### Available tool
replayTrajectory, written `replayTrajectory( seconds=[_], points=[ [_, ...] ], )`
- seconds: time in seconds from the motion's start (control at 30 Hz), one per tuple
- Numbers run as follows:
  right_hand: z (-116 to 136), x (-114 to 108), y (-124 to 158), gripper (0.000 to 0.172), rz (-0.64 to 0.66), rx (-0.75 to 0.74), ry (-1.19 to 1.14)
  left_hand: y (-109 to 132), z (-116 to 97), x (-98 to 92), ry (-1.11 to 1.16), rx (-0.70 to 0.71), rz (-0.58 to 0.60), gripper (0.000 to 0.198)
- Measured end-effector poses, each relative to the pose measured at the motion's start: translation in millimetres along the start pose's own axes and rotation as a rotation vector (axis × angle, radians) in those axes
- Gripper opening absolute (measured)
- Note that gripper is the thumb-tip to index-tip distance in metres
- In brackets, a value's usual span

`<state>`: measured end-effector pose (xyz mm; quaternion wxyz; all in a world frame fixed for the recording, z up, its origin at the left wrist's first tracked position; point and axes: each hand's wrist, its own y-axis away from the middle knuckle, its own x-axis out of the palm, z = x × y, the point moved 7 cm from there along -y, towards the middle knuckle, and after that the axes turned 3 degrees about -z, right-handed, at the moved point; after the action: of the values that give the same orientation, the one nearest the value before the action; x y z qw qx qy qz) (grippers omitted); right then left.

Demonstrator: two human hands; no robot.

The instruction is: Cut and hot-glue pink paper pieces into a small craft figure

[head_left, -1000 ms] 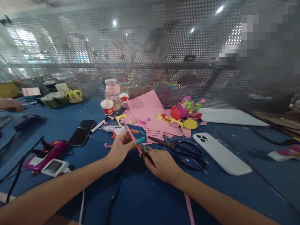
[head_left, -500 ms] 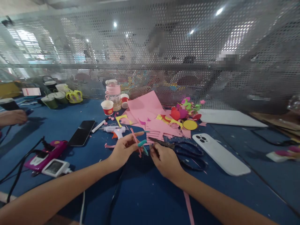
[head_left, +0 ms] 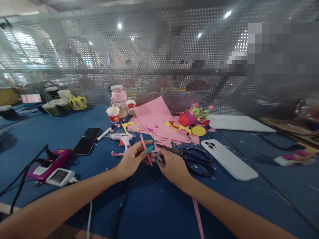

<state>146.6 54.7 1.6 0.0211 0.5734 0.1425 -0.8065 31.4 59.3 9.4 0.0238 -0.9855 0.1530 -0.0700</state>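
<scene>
Strip of pink paper point(head_left: 143, 142), slanted from 11 to 5 o'clock, pinched snugly between thumb and fingers of left hand point(head_left: 132, 160). Right hand point(head_left: 172, 165): just beside, at 4, fingers curled inward, hold hidden, cannot tell. Clock centred on strip: scissors point(head_left: 183, 153), dark-handled, at 3; white smartphone point(head_left: 229, 160), farther out at 3; pink sheets point(head_left: 155, 113), 12 to 1; glue gun point(head_left: 124, 137), 10.

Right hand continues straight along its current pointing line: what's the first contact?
Probably the left hand, around its fingertips, or the pink paper strip pinched there. Depth is unclear, so I can't say which comes first.
</scene>
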Motion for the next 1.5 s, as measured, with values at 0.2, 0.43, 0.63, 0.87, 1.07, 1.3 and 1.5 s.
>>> replayTrajectory(
  seconds=[0.2, 0.43, 0.63, 0.87, 1.07, 1.3, 1.5],
  points=[
    [0.0, 0.5, -0.6, 0.011, 0.058, 0.038, -0.009, -3.8, 1.1, -8.0, 0.071, -0.049, -0.084, 0.034],
    [1.6, -0.5, -1.4, 0.011, 0.072, 0.03, 0.002, -6.3, 4.1, -17.8, 0.114, -0.107, -0.219, 0.031],
    [-7.3, 1.0, -9.0, 0.018, 0.039, 0.048, 0.128, -2.4, 2.2, -8.2, 0.023, -0.042, -0.093, 0.029],
    [-24.5, 2.0, -21.8, 0.018, 0.017, 0.049, 0.144, 6.8, 0.0, 5.5, -0.286, 0.115, 0.107, 0.019],
    [-29.0, -1.0, -34.3, 0.025, 0.012, 0.068, 0.185, 10.2, -7.8, 5.0, -0.445, 0.258, 0.105, 0.014],
    [32.8, -11.2, -83.8, 0.026, -0.039, -0.219, 0.084, 29.8, -27.9, 11.8, -0.756, 0.644, 0.114, 0.013],
    [110.3, 14.6, -150.7, 0.017, 0.053, -0.501, 0.021, 41.8, -31.8, 23.5, -0.931, 0.845, 0.242, 0.026]
  ],
)
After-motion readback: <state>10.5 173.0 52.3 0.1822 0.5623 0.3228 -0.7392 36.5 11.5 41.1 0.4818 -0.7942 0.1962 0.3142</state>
